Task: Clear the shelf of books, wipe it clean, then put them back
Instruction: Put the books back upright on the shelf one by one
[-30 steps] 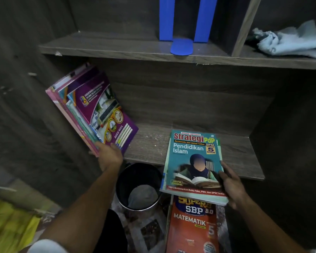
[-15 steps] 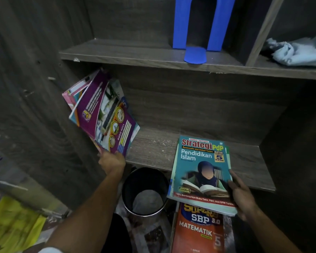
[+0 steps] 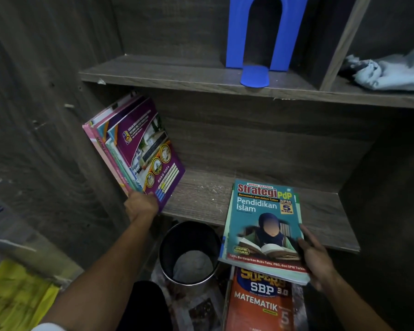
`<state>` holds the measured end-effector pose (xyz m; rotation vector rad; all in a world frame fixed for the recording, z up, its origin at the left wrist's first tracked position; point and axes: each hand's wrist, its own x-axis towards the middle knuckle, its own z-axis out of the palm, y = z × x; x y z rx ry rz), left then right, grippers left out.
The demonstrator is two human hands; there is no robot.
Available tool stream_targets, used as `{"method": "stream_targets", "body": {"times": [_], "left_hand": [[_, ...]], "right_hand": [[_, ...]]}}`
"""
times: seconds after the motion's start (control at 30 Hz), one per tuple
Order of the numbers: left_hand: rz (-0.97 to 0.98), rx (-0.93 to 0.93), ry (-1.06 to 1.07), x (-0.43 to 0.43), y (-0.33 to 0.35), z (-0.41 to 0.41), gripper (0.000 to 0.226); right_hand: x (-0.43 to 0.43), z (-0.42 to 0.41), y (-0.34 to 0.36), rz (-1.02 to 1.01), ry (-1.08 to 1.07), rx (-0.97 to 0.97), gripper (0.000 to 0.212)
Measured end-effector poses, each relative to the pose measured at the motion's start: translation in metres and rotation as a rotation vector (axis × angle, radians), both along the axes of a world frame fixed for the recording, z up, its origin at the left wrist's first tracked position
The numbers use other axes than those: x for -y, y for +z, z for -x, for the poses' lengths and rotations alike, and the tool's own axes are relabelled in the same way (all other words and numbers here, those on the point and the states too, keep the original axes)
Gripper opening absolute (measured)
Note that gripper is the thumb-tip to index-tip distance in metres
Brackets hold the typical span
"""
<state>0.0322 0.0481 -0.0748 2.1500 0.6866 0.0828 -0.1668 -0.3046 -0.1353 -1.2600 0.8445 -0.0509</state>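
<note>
My left hand grips the bottom edge of a bundle of thin books, the front one purple; they stand tilted against the left wall on the lower shelf. With my right hand I hold the lower right corner of a small stack topped by a teal "Strategi PdP Pendidikan Islam" book. That stack lies flat, half on the shelf's front edge and half overhanging it. Below it an orange "Matematik" book lies on the floor.
A black metal bin stands on the floor under the shelf edge between my arms. On the upper shelf stands a blue bookend, and a pale crumpled cloth lies in the compartment to the right. Yellow paper lies bottom left.
My left hand has pushed the fanned-out bundle back together and more upright against the left wall. The teal stack and right hand have stayed at the shelf's edge. The camera moved closer.
</note>
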Motion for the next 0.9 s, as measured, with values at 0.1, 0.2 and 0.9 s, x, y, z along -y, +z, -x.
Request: {"method": "stream_targets", "body": {"times": [0.1, 0.2, 0.9], "left_hand": [[0.021, -0.017, -0.025, 0.002, -0.007, 0.008, 0.047], [0.031, -0.075, -0.176, 0.026, -0.019, 0.032, 0.045], [0.103, -0.276, -0.845, 0.11, -0.028, 0.074, 0.026]], "right_hand": [[-0.001, 0.0, 0.0, -0.02, -0.007, 0.0, 0.047], [-0.004, 0.002, 0.005, -0.049, -0.018, 0.005, 0.047], [-0.001, 0.003, 0.002, -0.043, -0.107, 0.033, 0.037]]}}
